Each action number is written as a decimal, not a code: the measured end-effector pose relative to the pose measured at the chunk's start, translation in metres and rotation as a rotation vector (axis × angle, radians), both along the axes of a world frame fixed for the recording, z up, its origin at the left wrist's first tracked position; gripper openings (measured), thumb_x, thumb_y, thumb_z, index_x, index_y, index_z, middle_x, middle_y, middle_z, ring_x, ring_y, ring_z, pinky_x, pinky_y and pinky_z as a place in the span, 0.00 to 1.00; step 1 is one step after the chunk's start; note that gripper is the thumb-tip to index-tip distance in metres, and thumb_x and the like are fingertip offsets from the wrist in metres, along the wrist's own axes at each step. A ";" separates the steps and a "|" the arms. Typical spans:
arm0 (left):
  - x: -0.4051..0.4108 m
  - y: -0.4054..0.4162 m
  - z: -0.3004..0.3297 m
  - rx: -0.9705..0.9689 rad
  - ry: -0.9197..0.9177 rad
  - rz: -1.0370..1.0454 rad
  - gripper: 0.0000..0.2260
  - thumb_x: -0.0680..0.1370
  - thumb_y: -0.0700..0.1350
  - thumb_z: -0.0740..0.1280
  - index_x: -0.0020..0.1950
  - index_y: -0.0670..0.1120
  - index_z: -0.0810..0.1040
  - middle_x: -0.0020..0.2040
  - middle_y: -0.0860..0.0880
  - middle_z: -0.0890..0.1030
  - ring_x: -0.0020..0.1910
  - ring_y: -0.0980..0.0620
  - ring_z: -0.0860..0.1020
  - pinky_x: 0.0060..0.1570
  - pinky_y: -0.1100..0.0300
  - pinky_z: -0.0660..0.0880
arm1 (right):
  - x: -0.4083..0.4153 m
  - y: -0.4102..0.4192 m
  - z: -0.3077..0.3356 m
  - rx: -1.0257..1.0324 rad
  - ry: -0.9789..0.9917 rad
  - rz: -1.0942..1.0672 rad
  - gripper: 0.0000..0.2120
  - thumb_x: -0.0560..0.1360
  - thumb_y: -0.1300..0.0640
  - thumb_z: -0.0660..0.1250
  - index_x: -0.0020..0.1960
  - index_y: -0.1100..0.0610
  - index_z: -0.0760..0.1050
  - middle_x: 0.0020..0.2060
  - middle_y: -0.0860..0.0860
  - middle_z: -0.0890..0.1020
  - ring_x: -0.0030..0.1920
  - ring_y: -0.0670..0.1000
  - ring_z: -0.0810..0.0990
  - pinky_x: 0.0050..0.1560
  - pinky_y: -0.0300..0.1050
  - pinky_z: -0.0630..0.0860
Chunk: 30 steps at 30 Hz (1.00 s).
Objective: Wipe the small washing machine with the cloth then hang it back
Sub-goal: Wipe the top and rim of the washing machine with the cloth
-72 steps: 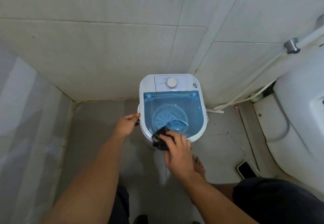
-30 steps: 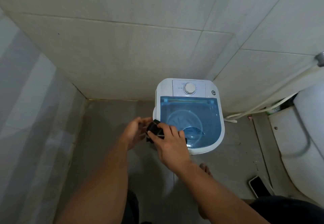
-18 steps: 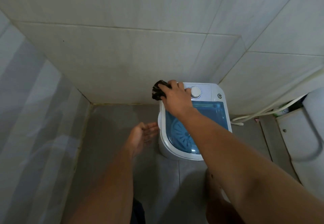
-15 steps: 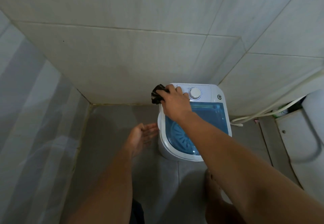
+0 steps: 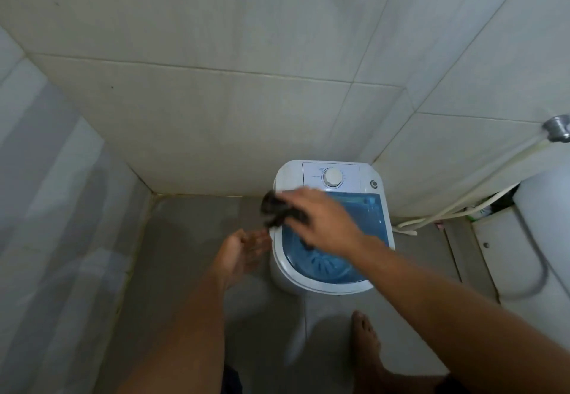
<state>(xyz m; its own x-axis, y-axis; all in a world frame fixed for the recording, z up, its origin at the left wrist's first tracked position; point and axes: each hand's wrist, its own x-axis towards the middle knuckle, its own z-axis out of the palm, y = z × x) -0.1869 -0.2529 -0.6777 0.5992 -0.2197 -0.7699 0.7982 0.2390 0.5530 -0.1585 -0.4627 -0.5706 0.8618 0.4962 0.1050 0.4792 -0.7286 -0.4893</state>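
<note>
The small washing machine [image 5: 331, 227] stands on the floor in the corner where two tiled walls meet, its white control panel with the dial [image 5: 332, 177] toward the back wall and its blue see-through lid [image 5: 361, 224] toward the person. The right hand [image 5: 320, 221] reaches across the lid with its fingers closed around a bunched dark cloth [image 5: 276, 210], which lies on the machine's left edge, just below the back-left corner; that grip lets the palm press the wad flat against the rim as it slides. The left hand [image 5: 242, 253] hangs just beside the machine's left side, palm turned up and fingers loosely spread, holding nothing, probably ready to catch the cloth or steady the tub. Half a second ago the cloth sat higher, at the back-left corner beside the dial; it has since come down along the left edge toward the front, and the blur on hand and cloth suggests a quick stroke. The left hand has barely shifted. Wiping seems still under way, and no hook or rail for hanging the cloth is in view.
</note>
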 end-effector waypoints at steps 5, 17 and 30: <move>0.000 0.001 0.010 0.027 -0.005 -0.028 0.23 0.77 0.46 0.50 0.61 0.48 0.81 0.57 0.51 0.85 0.57 0.52 0.80 0.52 0.54 0.69 | 0.071 -0.003 0.000 -0.206 -0.080 -0.347 0.24 0.75 0.58 0.71 0.70 0.49 0.76 0.60 0.53 0.78 0.59 0.59 0.76 0.54 0.54 0.79; 0.009 -0.004 0.009 -0.078 0.029 0.066 0.22 0.80 0.49 0.48 0.61 0.44 0.79 0.55 0.44 0.86 0.53 0.45 0.80 0.54 0.50 0.73 | -0.022 0.001 -0.010 -0.234 -0.132 0.519 0.20 0.77 0.53 0.69 0.69 0.47 0.77 0.61 0.51 0.79 0.56 0.56 0.76 0.48 0.51 0.77; 0.001 -0.015 0.022 0.228 -0.189 -0.036 0.13 0.80 0.45 0.67 0.64 0.46 0.82 0.57 0.46 0.86 0.57 0.52 0.82 0.49 0.62 0.72 | 0.042 0.022 -0.014 -0.252 0.028 0.008 0.22 0.77 0.55 0.69 0.70 0.47 0.75 0.61 0.53 0.76 0.57 0.60 0.75 0.53 0.57 0.78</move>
